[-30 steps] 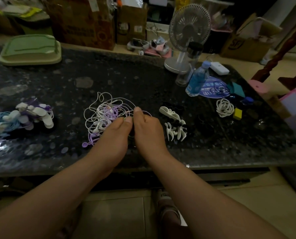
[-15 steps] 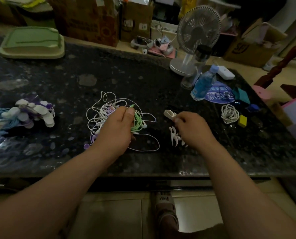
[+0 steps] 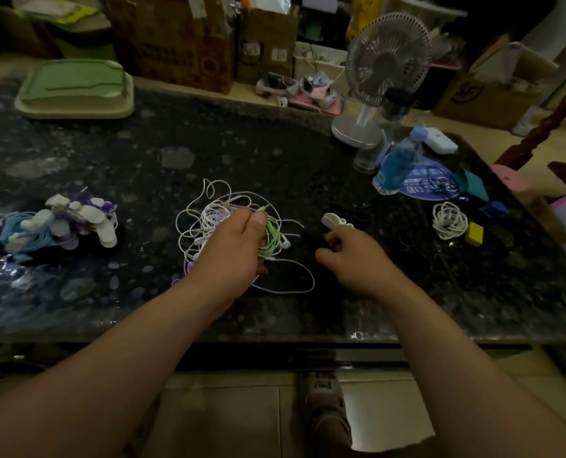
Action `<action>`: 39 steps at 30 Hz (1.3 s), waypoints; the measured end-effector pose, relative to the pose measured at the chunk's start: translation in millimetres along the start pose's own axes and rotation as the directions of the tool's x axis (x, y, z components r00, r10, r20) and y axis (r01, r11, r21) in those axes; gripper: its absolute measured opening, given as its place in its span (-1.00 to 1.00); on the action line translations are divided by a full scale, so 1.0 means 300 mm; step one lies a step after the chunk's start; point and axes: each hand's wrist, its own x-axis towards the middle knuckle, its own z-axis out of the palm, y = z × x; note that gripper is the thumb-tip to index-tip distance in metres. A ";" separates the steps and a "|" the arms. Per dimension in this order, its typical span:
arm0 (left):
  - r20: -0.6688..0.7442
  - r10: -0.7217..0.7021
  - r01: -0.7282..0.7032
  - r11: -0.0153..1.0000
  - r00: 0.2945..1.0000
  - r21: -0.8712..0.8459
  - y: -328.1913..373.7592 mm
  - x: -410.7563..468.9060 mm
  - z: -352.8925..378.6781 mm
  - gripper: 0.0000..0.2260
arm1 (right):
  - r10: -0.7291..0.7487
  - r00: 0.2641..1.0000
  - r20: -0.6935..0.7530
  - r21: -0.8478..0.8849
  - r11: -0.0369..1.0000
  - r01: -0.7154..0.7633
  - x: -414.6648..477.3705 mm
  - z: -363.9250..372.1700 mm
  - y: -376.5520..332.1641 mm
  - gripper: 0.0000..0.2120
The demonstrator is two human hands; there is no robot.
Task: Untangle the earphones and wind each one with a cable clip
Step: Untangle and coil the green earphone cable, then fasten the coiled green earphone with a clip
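A tangle of white and purple earphones (image 3: 205, 223) lies mid-table on the dark stone table (image 3: 275, 153). My left hand (image 3: 233, 251) sits on its right side and holds a coiled green earphone (image 3: 272, 238), thumb on top. A loose white cable loop (image 3: 294, 279) trails toward the front. My right hand (image 3: 351, 256) is curled over the white cable clips (image 3: 332, 221) and pinches one at its fingertips. A pile of wound earphones in clips (image 3: 60, 224) lies at the left.
A coiled white cable (image 3: 449, 220) and a yellow block (image 3: 474, 233) lie at the right. A blue bottle (image 3: 398, 161), a glass and a small fan (image 3: 379, 77) stand at the back right. A green tray (image 3: 75, 89) sits back left. Boxes line the far side.
My hands parted. The left pulled the green earphone out of the tangle and holds it; the right moved right to the cable clips and took hold of one.
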 end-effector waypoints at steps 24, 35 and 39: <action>-0.025 0.091 -0.090 0.995 0.996 0.054 0.034 -0.009 -0.010 -0.65 | -0.189 0.946 0.265 0.892 0.420 -0.166 -0.170 -0.050 -0.151 -0.65; 0.000 0.106 -0.106 0.993 0.994 0.058 0.018 -0.007 0.000 -0.67 | -0.152 0.967 0.205 0.894 0.431 -0.122 -0.204 -0.030 -0.197 -0.83; -0.005 0.112 -0.111 0.990 0.994 0.083 0.014 -0.008 0.003 -0.68 | -0.096 0.969 0.226 0.888 0.429 -0.165 -0.186 -0.026 -0.193 -0.72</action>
